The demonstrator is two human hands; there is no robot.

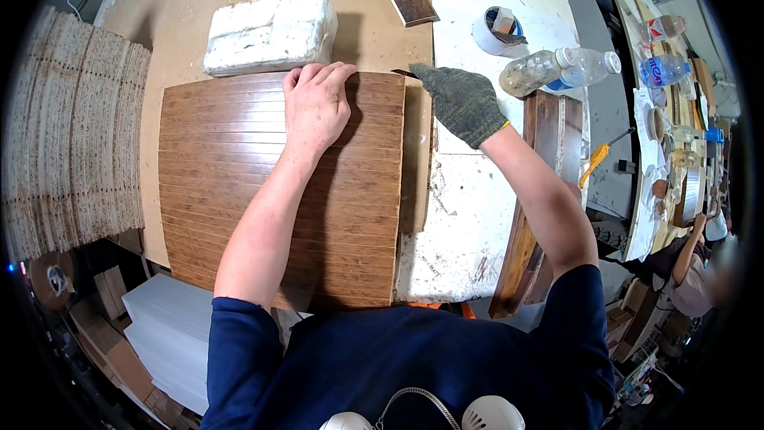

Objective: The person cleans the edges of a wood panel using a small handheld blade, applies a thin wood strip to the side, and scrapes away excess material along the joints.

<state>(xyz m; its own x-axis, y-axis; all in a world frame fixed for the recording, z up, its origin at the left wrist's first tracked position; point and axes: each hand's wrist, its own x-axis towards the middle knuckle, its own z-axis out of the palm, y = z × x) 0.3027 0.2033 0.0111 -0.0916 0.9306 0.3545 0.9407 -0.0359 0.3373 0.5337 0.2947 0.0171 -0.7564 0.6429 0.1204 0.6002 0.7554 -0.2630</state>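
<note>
1. The slatted brown panel [231, 167] lies on the surface [465, 207], reaching its near edge.
2. The bare left hand [317, 115] rests on the panel's far edge, fingers close together and bent; I cannot tell whether they grip.
3. The gloved right hand [465, 103] is at the panel's far right corner, beside a thin dark sliver [404, 74]; I cannot tell whether its fingers pinch it.
4. A white block [270, 32] sits just beyond the panel.
5. A cloudy bottle [533, 73] lies near the surface's right edge.
</note>
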